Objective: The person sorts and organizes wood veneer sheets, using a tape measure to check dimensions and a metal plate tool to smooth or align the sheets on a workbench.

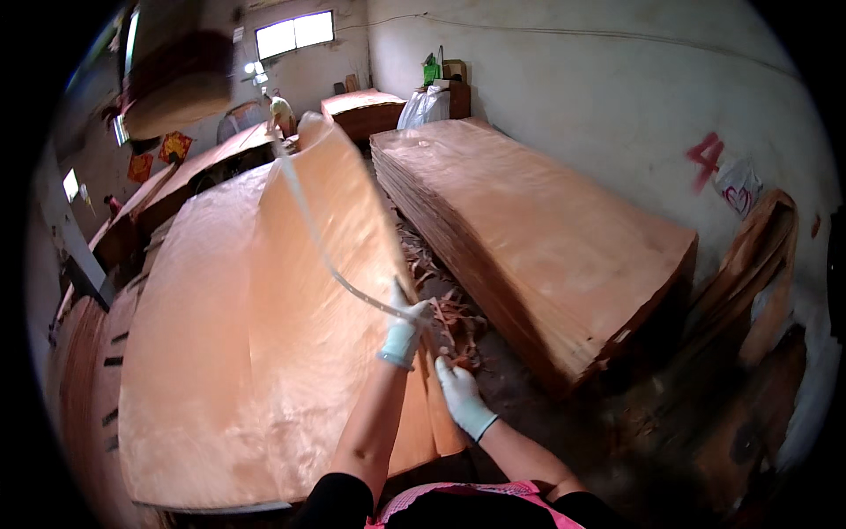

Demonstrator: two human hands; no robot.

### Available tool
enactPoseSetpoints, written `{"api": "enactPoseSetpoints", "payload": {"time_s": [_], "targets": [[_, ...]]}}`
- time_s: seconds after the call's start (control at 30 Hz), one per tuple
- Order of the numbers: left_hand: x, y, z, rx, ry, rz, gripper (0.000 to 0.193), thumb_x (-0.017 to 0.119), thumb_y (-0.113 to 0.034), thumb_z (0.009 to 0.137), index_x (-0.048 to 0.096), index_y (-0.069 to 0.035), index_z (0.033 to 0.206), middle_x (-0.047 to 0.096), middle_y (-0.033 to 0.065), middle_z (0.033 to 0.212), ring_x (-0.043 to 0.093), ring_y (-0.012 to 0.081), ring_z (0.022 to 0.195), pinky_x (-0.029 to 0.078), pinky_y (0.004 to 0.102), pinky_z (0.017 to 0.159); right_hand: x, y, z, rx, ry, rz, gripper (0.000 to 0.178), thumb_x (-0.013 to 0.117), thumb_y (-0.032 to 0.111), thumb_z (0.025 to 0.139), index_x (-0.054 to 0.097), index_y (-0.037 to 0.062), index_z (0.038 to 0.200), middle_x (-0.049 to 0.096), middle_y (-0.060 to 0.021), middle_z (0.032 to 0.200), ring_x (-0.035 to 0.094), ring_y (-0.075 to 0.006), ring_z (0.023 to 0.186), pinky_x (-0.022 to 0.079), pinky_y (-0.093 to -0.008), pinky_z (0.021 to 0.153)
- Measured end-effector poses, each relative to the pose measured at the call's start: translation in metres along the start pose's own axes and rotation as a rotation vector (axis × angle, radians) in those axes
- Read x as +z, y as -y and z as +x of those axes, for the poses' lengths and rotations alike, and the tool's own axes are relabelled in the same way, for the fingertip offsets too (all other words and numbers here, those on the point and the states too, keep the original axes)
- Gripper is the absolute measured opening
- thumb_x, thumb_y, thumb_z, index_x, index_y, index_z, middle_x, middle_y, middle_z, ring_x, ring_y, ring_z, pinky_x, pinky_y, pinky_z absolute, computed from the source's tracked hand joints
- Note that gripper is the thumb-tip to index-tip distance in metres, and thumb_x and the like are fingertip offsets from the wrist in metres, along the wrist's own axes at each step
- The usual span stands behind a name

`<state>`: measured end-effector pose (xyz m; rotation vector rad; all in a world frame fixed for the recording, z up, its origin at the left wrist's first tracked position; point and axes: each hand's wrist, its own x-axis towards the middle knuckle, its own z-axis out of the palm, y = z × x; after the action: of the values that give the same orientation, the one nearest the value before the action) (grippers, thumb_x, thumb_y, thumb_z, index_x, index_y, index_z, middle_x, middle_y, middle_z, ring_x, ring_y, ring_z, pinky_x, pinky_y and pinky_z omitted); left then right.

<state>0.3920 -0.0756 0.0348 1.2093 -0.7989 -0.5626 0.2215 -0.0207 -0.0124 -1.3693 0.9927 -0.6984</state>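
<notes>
A large, thin tan wood veneer sheet (330, 207) stands lifted and curled along its right side, over a broad stack of veneer (189, 344). My left hand (404, 331), in a pale glove, is closed at the sheet's right edge. Across the sheet a long, narrow whitish strip (319, 245) with small dots curves down to that hand; whether the fingers also grip it cannot be made out. Lower and to the right, my gloved right hand (463, 395) is beside the stack's edge with its fingers curled. What lies between those fingers is hidden.
Another tall veneer stack (529, 229) runs along the right wall. Torn veneer scraps (460, 322) litter the gap between the stacks. Bent veneer pieces (749, 264) lean at the far right. Further back, a person (282, 113) stands by more stacks, and a blurred dark object (181, 84) hangs upper left.
</notes>
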Motion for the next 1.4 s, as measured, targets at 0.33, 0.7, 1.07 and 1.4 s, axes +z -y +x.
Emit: {"api": "enactPoseSetpoints", "payload": {"time_s": [0.33, 0.7, 1.07, 1.4], "targets": [[0.349, -0.044, 0.07, 0.129, 0.417, -0.106, 0.097, 0.067, -0.036, 0.087, 0.007, 0.008, 0.148, 0.016, 0.0238, 0.156, 0.016, 0.0278, 0.145, 0.017, 0.0314, 0.116, -0.356, 0.07, 0.101, -0.301, 0.179, 0.367, 0.039, 0.041, 0.034, 0.102, 0.057, 0.0012, 0.115, 0.06, -0.0074, 0.107, 0.058, -0.017, 0.093, 0.049, -0.0312, 0.081], [0.275, 0.234, 0.022, -0.349, -1.067, 0.564, 0.061, 0.071, -0.031, 0.081, 0.05, 0.008, 0.123, 0.055, 0.0233, 0.124, 0.053, 0.0346, 0.112, 0.041, 0.0423, 0.097, -0.597, 0.178, 0.253, 0.095, -0.054, 0.208, 0.048, 0.045, 0.039, 0.1, 0.061, -0.0037, 0.115, 0.065, -0.013, 0.109, 0.064, -0.0196, 0.091, 0.052, -0.0306, 0.08], [0.411, 0.424, -0.049, -1.291, -0.248, -0.719, 0.061, 0.049, -0.047, 0.09, 0.05, 0.002, 0.126, 0.053, 0.0171, 0.13, 0.052, 0.0329, 0.115, 0.042, 0.0449, 0.097, -0.753, 0.088, 0.345, 0.19, -0.155, 0.045, 0.042, 0.047, 0.033, 0.101, 0.06, -0.0057, 0.114, 0.066, -0.0109, 0.106, 0.063, -0.0193, 0.091, 0.051, -0.0329, 0.08], [0.418, 0.459, -0.071, -1.02, -0.427, -1.084, 0.066, 0.029, -0.055, 0.097, 0.048, -0.005, 0.135, 0.049, 0.0118, 0.141, 0.046, 0.0318, 0.127, 0.037, 0.0483, 0.104, -0.77, 0.047, 0.373, 0.347, -0.058, 0.115, 0.044, 0.049, 0.034, 0.1, 0.056, -0.0019, 0.123, 0.062, -0.0113, 0.121, 0.06, -0.0226, 0.104, 0.05, -0.0372, 0.091]]}}
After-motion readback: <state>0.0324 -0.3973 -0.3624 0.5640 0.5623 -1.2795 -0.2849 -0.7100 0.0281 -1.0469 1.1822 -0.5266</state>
